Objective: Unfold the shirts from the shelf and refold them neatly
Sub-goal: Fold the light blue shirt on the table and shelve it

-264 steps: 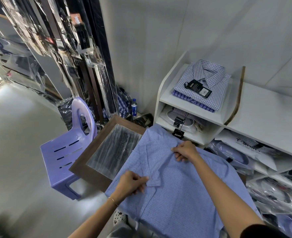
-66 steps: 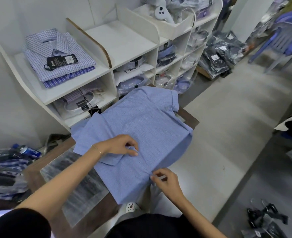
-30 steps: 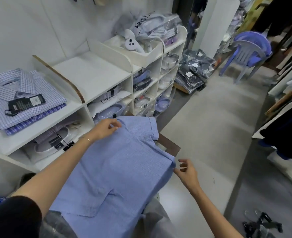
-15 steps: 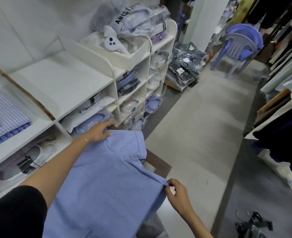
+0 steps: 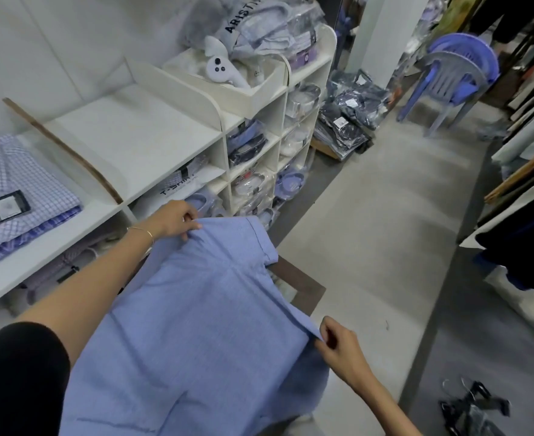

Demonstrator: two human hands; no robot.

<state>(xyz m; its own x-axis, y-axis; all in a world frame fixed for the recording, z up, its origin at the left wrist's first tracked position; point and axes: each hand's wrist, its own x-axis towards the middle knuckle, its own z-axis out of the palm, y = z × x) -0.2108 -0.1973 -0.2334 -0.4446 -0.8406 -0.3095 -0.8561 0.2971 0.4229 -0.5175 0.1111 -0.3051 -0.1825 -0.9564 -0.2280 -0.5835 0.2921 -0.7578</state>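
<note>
Left hand [image 5: 174, 219] pinching blue shirt [image 5: 196, 325] far edge, right hand [image 5: 338, 346] pinching near corner

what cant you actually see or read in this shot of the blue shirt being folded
Head view only:
- Light blue short-sleeved shirt: collar end hidden behind the left arm; hem cut off by the bottom edge.
- Brown table: mostly covered by the shirt.
- Black hang tag on the checked folded shirt: print too small.
- Left hand and right hand: pinching fingertips partly tucked in cloth.

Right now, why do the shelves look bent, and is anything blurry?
Head view: the wide lens bows the shelf edges and stretches the corners. The shirt and both hands are fairly sharp; the chair and the far racks look soft. Lighting is even, without glare.
</note>
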